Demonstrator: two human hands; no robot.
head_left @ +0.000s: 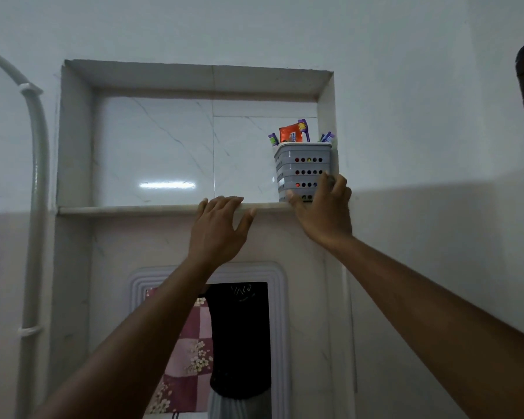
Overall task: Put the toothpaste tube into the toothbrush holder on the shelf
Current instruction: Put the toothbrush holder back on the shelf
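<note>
White tiled walls frame a recessed shelf (152,210) where the toothpaste tube (290,133) already stands in the toothbrush holder (303,170), right hand (322,207) wrapped around its base, left hand (220,228) spread empty on the ledge; letting go seems all that remains.

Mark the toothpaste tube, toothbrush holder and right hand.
toothpaste tube (290,133), head view, orange end above the rim.
toothbrush holder (300,166), head view, perforated front wall.
right hand (322,211), head view, back of hand.

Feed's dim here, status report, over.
Left hand flat on shelf edge. Right hand gripping holder. Toothpaste tube already inside. Nothing in the way.
</note>
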